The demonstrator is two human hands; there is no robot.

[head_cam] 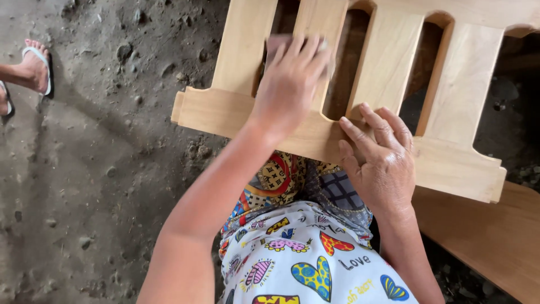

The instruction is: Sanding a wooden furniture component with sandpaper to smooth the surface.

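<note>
Left hand [289, 79] presses maybe sandpaper [279, 42] on slatted wooden frame [444, 163]; right hand [382, 163] flat.

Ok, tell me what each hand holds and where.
The left hand presses a small pad, likely sandpaper, flat against a slat of the wooden frame. The right hand steadies the frame's lower rail.

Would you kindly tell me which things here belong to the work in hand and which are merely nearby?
In hand: left hand pressing a sanding pad on the slatted wooden panel; right hand steadying its bottom rail.

Merely nearby: wooden board, another person's sandalled foot, stones on the dirt floor.
</note>
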